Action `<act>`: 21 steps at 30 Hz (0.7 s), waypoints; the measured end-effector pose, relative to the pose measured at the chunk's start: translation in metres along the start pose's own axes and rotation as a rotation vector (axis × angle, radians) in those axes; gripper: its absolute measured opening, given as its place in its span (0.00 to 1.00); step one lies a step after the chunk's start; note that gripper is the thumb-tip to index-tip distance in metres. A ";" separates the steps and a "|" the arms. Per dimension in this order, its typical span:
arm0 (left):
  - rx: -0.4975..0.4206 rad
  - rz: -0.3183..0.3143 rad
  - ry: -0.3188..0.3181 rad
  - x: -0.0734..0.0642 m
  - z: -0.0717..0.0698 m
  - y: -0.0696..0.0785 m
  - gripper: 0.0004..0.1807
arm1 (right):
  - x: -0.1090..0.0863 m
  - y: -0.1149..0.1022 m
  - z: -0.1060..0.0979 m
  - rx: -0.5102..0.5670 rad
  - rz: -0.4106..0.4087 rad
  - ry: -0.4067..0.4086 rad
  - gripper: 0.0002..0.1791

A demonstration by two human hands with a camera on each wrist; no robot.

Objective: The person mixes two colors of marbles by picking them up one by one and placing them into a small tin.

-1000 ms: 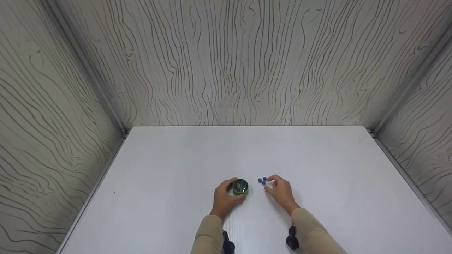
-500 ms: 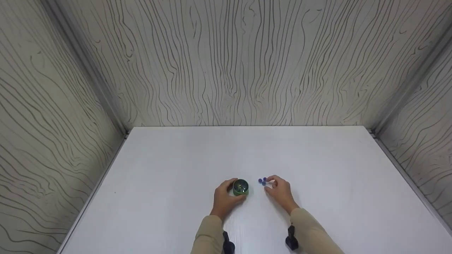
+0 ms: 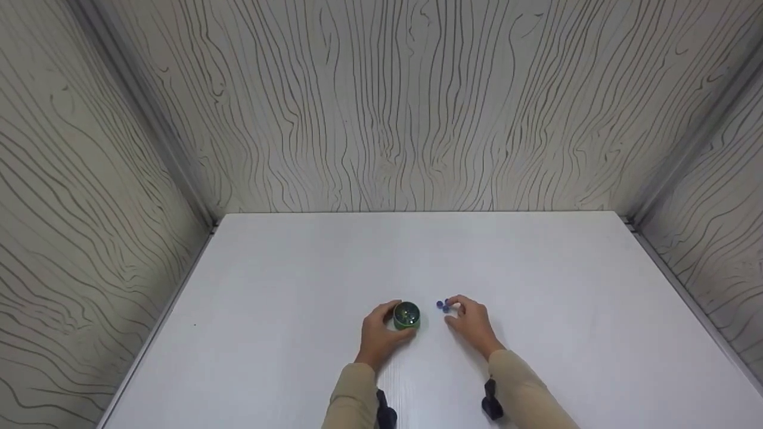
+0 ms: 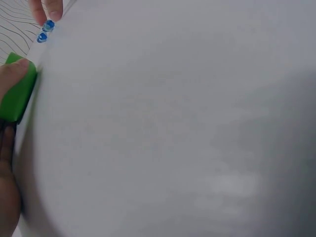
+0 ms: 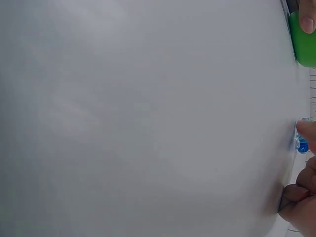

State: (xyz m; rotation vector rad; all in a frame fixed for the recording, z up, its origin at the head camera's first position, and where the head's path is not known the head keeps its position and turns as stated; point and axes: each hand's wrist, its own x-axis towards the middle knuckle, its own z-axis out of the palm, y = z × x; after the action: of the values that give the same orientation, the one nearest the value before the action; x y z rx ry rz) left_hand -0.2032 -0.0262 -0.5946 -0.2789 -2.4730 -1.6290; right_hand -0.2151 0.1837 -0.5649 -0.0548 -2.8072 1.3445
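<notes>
A small round green cup [image 3: 408, 326] stands on the white table in the head view, with shiny pieces inside that are too small to make out. My left hand [image 3: 377, 338] grips its side between thumb and fingers. Just right of the cup lie three blue glass marbles [image 3: 440, 304] in a tight cluster. Over them is my right hand [image 3: 473, 322], its index finger at the rightmost marble and its thumb apart, nearer me. The left wrist view shows two marbles [image 4: 42, 37] below the right fingertips. In the right wrist view the thumb partly hides the marbles [image 5: 303, 146].
The white table [image 3: 286, 280] reaches back to a wood-grain patterned panel [image 3: 381, 107]. Similar panels [image 3: 71, 214] stand at both sides. Dark straps hang at both wrists, by the beige sleeves [image 3: 350, 396].
My right hand has shifted slightly left, its index finger now covering part of the rightmost marble. My left hand and the cup have stayed where they were.
</notes>
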 end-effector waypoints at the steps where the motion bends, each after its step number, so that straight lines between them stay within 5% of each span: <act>1: 0.001 0.005 0.001 0.000 0.000 0.000 0.34 | 0.000 0.000 0.000 -0.004 0.003 -0.002 0.15; 21: 0.004 -0.037 0.011 0.000 0.001 0.001 0.34 | -0.002 -0.001 0.008 -0.031 -0.029 0.041 0.09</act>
State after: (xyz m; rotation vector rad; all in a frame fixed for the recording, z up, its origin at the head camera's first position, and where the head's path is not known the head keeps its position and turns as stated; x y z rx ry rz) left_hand -0.2026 -0.0247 -0.5943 -0.2245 -2.4872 -1.6342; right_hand -0.2130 0.1767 -0.5694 -0.0413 -2.7834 1.2790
